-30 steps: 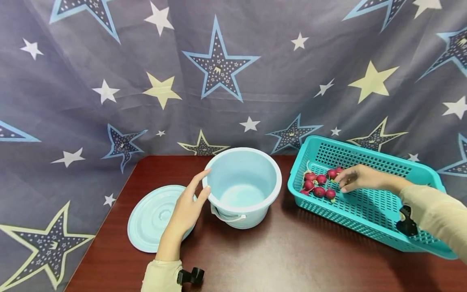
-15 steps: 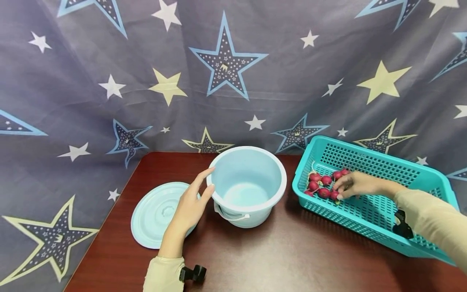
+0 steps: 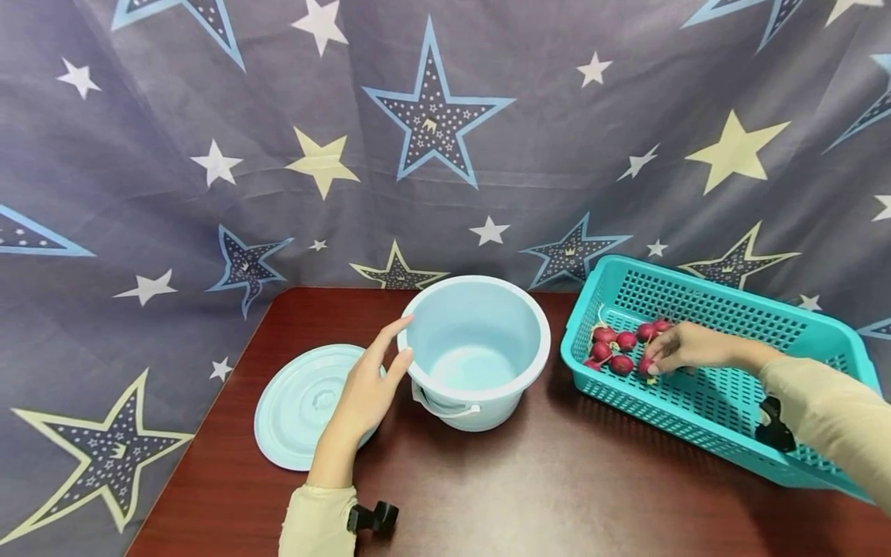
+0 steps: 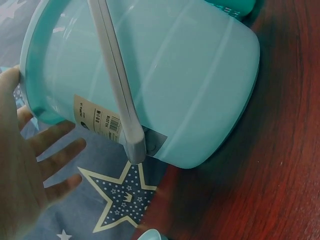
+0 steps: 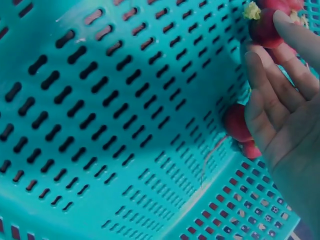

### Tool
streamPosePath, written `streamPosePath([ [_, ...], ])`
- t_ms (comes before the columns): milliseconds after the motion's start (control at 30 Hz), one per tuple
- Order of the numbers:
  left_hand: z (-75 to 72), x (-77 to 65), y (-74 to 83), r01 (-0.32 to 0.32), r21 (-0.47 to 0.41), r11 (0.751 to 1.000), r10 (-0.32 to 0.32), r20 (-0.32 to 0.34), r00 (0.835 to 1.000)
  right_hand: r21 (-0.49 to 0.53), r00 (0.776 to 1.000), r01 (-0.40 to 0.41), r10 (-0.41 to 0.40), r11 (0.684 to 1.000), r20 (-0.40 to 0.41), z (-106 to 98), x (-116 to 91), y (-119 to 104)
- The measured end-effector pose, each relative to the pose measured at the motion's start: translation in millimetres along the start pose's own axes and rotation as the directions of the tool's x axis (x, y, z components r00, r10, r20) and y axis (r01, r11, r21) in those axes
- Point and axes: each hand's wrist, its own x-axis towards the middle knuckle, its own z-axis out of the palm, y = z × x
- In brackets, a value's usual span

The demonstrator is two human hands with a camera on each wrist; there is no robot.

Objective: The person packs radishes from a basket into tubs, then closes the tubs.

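Left of the bucket (image 3: 462, 325), a lid (image 3: 299, 414) lies on the bench (image 3: 529, 495); the left hand (image 3: 365, 391) remains at the bucket's rim, fingers spread. Right of the bucket, inside the basket (image 3: 668, 422), the right hand (image 3: 696, 345), unladen a second ago, now pinches one radish (image 5: 264, 31) between thumb and fingers, back uppermost, beside other radishes (image 3: 602, 352). A grasp appears achieved.
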Motion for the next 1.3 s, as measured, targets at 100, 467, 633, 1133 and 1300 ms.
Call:
streamPosePath([
  [100, 0.6, 0.3, -0.4, 0.003, -0.003, 1.0, -0.003, 0.002, 1.0, -0.01, 1.0, -0.004, 0.004, 1.0, -0.017, -4.4, -3.1, -3.6],
  [467, 0.8, 1.6, -1.5, -0.015, -0.011, 1.0, 0.015, -0.003, 1.0, -0.042, 0.998, 0.002, -0.004, 0.999, -0.057, -16.0, -19.2, -25.4],
  [633, 0.8, 2.6, -2.3, -0.014, -0.014, 1.0, 0.014, -0.012, 1.0, -0.072, 0.995, 0.001, -0.009, 0.997, -0.099, -17.5, -26.5, -37.0],
  [1133, 0.0, 1.0, -3.9, 0.005, 0.0, 1.0, -0.005, -0.023, 1.0, -0.115, 0.969, 0.068, -0.093, 0.991, -0.231, -10.1, -40.8, -83.8],
  [1300, 0.8, 1.5, -3.6, -0.004, 0.011, 1.0, 0.005, -0.02, 1.0, -0.073, 0.959, 0.113, -0.128, 0.991, -0.252, -5.9, -44.6, -100.4],
])
